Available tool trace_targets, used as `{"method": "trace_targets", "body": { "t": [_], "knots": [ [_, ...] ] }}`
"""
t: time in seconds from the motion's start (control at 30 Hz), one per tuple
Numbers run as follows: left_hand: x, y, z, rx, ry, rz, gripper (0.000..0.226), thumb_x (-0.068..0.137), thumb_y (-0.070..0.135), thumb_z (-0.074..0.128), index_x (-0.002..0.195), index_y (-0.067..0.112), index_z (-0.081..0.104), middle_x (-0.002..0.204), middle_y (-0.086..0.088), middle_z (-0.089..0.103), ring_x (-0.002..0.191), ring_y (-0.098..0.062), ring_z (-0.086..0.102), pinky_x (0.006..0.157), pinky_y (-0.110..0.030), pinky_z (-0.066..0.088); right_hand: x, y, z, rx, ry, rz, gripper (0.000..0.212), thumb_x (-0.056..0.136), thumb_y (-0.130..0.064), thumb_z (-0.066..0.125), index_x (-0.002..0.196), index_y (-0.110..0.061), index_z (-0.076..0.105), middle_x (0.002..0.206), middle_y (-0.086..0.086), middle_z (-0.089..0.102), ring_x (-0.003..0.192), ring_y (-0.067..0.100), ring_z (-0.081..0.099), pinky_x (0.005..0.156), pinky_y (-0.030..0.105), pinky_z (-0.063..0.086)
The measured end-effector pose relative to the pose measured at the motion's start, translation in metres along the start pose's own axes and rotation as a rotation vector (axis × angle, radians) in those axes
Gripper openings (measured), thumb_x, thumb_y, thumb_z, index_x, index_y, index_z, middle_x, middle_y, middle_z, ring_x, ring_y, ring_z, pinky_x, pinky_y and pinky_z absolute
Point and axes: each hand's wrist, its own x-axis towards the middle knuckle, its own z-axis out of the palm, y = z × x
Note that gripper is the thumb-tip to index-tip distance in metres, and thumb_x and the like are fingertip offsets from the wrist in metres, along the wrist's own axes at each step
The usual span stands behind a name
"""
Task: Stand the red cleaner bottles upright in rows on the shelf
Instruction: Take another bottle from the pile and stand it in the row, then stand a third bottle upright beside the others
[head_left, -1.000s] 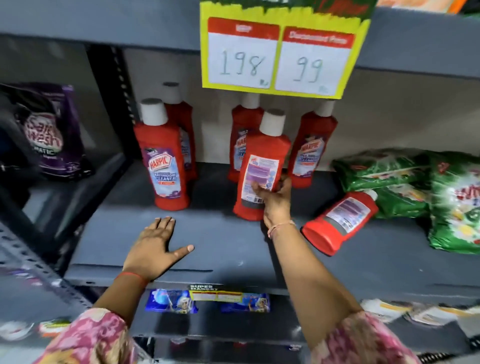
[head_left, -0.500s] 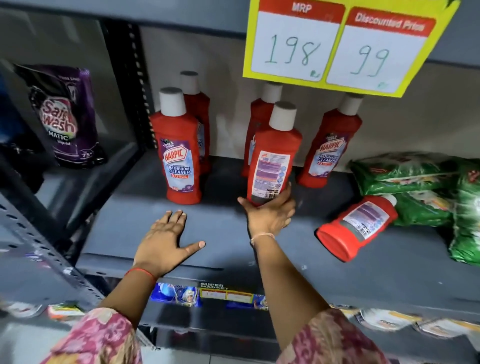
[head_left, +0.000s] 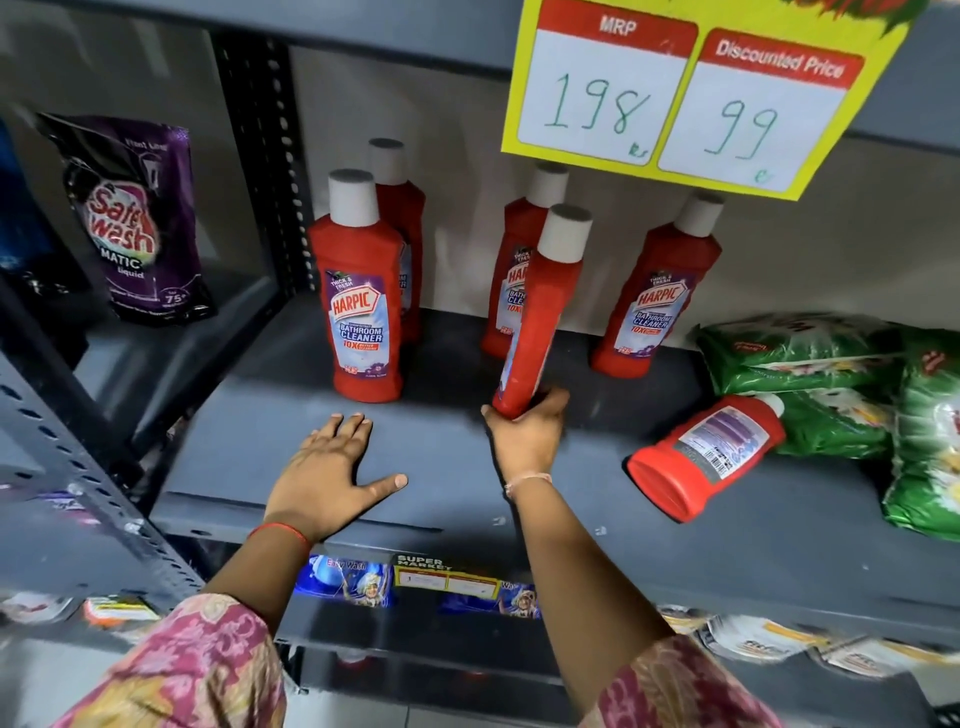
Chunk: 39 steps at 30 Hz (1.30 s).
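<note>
My right hand (head_left: 524, 441) grips the base of a red cleaner bottle (head_left: 540, 312), which is upright, slightly tilted and turned edge-on on the grey shelf (head_left: 457, 499). My left hand (head_left: 327, 478) lies flat on the shelf, fingers spread, holding nothing. A front-left bottle (head_left: 361, 306) stands upright with another (head_left: 402, 218) behind it. Two more stand at the back, one (head_left: 511, 270) behind the held bottle and one (head_left: 657, 296) to its right. A further bottle (head_left: 706, 454) lies on its side at the right, base toward me.
Green detergent packs (head_left: 810, 358) are piled at the shelf's right end. A yellow price card (head_left: 691, 93) hangs from the shelf above. A purple pouch (head_left: 135, 218) stands in the left bay beyond the black upright (head_left: 270, 166). Packets show on the lower shelf.
My right hand has turned the held bottle from back label facing me to edge-on. The view has drawn closer to the shelf. My left hand stays flat.
</note>
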Motion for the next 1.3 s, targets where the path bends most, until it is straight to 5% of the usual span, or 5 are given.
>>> {"method": "trace_targets", "body": {
  "t": [0.6, 0.97, 1.1, 1.2, 1.3],
  "knots": [
    [-0.002, 0.007, 0.002, -0.011, 0.009, -0.012, 0.111, 0.058, 0.082, 0.018, 0.144, 0.013, 0.020, 0.156, -0.005, 0.019, 0.146, -0.022, 0.008, 0.119, -0.038, 0.011, 0.048, 0.014, -0.042, 0.098, -0.571, 0.077, 0.054, 0.073, 0.009, 0.064, 0.123, -0.002, 0.046, 0.131, 0.017, 0.053, 0.120, 0.031, 0.050, 0.103, 0.039, 0.040],
    [-0.010, 0.064, 0.024, -0.043, -0.056, 0.134, 0.112, 0.057, 0.082, 0.021, 0.143, 0.011, 0.023, 0.156, -0.008, 0.020, 0.145, -0.023, 0.010, 0.119, -0.038, 0.012, -0.017, 0.055, -0.134, -0.421, -0.356, -0.259, 0.107, 0.071, -0.031, 0.073, 0.143, -0.018, -0.006, 0.154, 0.000, -0.014, 0.143, 0.019, -0.010, 0.117, 0.029, -0.001],
    [-0.009, 0.059, 0.017, -0.072, -0.057, 0.086, 0.105, 0.064, 0.076, 0.031, 0.142, 0.007, 0.026, 0.155, -0.013, 0.021, 0.145, -0.025, 0.011, 0.120, -0.039, 0.013, -0.045, 0.050, -0.133, -0.296, 0.061, -0.513, 0.073, 0.081, -0.036, 0.058, 0.140, -0.012, 0.022, 0.150, 0.006, 0.015, 0.140, 0.020, 0.009, 0.115, 0.022, 0.005],
    [-0.003, 0.092, 0.022, -0.109, -0.081, 0.145, 0.097, 0.070, 0.071, 0.037, 0.141, 0.006, 0.028, 0.155, -0.013, 0.022, 0.145, -0.025, 0.013, 0.120, -0.038, 0.014, -0.016, 0.047, -0.151, -0.159, 0.521, -0.192, 0.063, 0.081, -0.038, 0.057, 0.129, -0.001, 0.039, 0.137, 0.028, 0.037, 0.125, 0.034, 0.029, 0.105, 0.035, 0.018],
    [-0.001, 0.113, 0.034, -0.096, -0.081, 0.170, 0.086, 0.081, 0.060, 0.047, 0.143, 0.006, 0.023, 0.156, -0.013, 0.017, 0.145, -0.024, 0.010, 0.120, -0.037, 0.012, 0.021, 0.044, -0.170, -0.100, 0.456, 0.312, 0.063, 0.077, -0.036, 0.066, 0.119, 0.007, 0.045, 0.125, 0.030, 0.048, 0.115, 0.043, 0.046, 0.097, 0.043, 0.032]
  ]
}}
